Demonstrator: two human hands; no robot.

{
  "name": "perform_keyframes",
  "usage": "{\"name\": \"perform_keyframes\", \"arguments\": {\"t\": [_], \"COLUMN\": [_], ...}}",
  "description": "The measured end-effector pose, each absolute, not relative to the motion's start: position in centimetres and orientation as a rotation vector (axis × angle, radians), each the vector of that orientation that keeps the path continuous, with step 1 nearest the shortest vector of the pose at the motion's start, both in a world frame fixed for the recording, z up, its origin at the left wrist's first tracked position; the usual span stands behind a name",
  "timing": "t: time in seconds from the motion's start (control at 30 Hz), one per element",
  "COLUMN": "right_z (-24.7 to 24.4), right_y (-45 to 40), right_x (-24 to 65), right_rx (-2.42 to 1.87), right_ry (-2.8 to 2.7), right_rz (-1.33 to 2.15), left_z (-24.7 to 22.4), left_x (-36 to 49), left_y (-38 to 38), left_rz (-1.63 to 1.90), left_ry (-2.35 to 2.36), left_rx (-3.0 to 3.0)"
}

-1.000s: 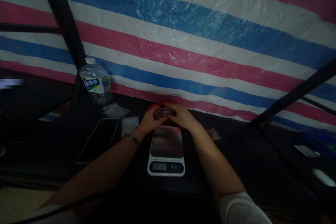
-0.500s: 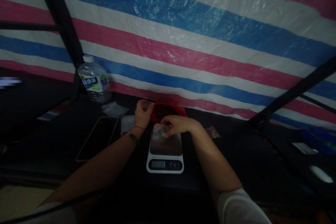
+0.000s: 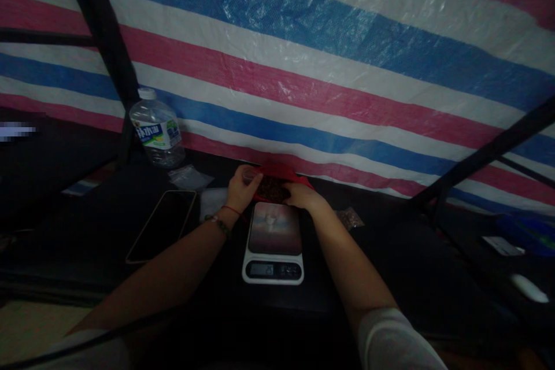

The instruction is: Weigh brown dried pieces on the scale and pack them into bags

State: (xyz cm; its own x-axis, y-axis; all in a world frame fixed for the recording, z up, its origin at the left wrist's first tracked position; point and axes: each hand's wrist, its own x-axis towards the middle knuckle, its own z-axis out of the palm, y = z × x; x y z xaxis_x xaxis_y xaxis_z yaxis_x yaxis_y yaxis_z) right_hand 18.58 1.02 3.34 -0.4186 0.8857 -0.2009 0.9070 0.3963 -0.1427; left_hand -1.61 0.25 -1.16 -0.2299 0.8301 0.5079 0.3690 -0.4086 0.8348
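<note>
My left hand (image 3: 240, 189) is closed around a small clear plastic container (image 3: 250, 174) at the left edge of a red bag (image 3: 281, 171). Dark, small loose pieces (image 3: 272, 187) fill the bag's opening. My right hand (image 3: 301, 195) reaches into the bag's right side, its fingertips hidden among the pieces. Just in front of the bag lies a white kitchen scale (image 3: 273, 279) with a shiny plate, its display seeming to read 25. On the plate is a small pale, clear-looking spot (image 3: 272, 219); I cannot tell whether it is an object or a reflection.
A large clear bottle (image 3: 158, 136) stands back left, near clear plastic bags (image 3: 189, 177) and a phone (image 3: 162, 225). Right of my right hand lies a small filled bag (image 3: 350, 218). Black frame bars (image 3: 104, 34) and a striped sheet (image 3: 303, 81) bound the dark table.
My right hand has moved from above the scale plate, where it held something small and clear, back and right into the red bag. My left hand stays at the bag's left edge.
</note>
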Motion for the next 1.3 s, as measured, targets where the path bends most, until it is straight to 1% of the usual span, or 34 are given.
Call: {"name": "perform_keyframes", "arguments": {"t": [0.23, 0.4, 0.53, 0.63, 0.7, 0.8, 1.0, 1.17, 1.3], "right_z": [3.4, 3.3, 5.7, 8.1, 8.9, 8.0, 4.2, 3.7, 3.7], "right_y": [1.0, 1.7, 0.8, -0.9, -2.1, -3.6, -4.8, -4.2, -3.5], "right_x": [18.0, 17.5, 18.4, 19.9, 21.0, 22.1, 22.2, 21.9, 21.8], "right_rx": [1.68, 1.729, 1.721, 1.602, 1.577, 1.543, 1.685, 1.657, 1.59], "right_ry": [2.506, 2.712, 2.81, 2.744, 2.603, 2.442, 2.495, 2.488, 2.512], "right_rz": [-0.285, -0.312, -0.331, -0.439, -0.46, -0.457, -0.396, -0.276, -0.289], "left_z": [-1.4, -1.1, -1.1, -1.3, -1.4, -1.4, -1.5, -1.4, -0.9], "left_x": [-1.7, -1.6, -1.6, -1.7, -1.8, -1.8, -1.6, -1.8, -2.1], "left_y": [0.5, 0.3, 0.2, 0.3, 0.3, 0.3, 0.5, 0.2, -0.2], "left_rz": [1.689, 1.679, 1.664, 1.656, 1.646, 1.635, 1.61, 1.597, 1.494], "left_ry": [1.425, 1.418, 1.413, 1.421, 1.428, 1.424, 1.456, 1.468, 1.494], "left_rx": [1.645, 1.635, 1.653, 1.682, 1.695, 1.718, 1.718, 1.709, 1.796]}}
